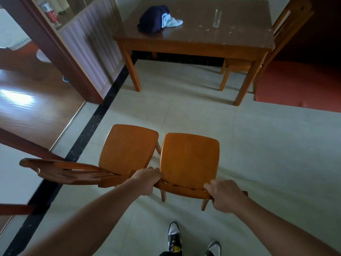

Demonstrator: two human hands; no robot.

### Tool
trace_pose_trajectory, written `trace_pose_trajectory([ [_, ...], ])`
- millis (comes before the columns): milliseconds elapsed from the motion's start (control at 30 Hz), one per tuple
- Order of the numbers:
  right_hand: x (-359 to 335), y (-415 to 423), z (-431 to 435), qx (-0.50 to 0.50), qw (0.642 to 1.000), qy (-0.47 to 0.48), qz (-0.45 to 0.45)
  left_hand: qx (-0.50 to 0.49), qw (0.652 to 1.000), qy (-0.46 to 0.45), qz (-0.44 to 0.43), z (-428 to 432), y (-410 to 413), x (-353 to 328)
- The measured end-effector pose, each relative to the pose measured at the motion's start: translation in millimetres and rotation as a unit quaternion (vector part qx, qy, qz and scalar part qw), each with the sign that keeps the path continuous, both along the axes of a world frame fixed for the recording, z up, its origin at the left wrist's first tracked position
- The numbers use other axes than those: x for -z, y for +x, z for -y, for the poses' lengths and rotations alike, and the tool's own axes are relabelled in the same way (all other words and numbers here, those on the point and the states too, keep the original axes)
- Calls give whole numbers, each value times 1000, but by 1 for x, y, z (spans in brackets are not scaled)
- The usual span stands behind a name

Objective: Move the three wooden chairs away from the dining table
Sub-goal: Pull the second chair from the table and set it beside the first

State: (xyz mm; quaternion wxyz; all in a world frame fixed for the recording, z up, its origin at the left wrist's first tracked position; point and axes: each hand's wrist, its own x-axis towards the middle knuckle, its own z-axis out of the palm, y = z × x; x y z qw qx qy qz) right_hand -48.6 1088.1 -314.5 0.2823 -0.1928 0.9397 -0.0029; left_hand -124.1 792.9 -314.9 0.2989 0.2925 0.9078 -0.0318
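Note:
Two orange wooden chairs stand side by side on the tiled floor in front of me, well away from the dining table [193, 46]. My left hand [147, 179] and my right hand [224, 194] both grip the top of the backrest of the right chair [190, 159]. The left chair [129, 146] stands next to it, its backrest reaching out to the left. A third wooden chair [287, 24] remains tucked in at the table's right side, its seat partly hidden under the tabletop.
A dark blue and light blue bundle of cloth [156, 19] and a clear glass [217, 18] sit on the table. A dark wooden partition [77, 52] stands at the left. A red mat [299, 84] lies at the right. My feet [191, 241] are below.

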Motion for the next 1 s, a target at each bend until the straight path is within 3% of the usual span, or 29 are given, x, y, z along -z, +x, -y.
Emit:
trace_pose_trajectory([
  [333, 21, 41, 7, 17, 999, 10, 29, 40, 998, -42, 11, 3, 47, 28],
  [667, 30, 37, 26, -7, 999, 14, 50, 42, 998, -49, 6, 21, 40, 31],
  [800, 25, 31, 25, 1, 996, 19, 86, 50, 996, -55, 46, 19, 33, 28],
  [933, 8, 12, 10, 107, 970, -70, 208, 46, 980, -54, 185, 3, 9, 7],
  [1000, -3, 10, 1, 203, 951, -183, 146, 10, 985, 46, 168, -15, -3, -10],
])
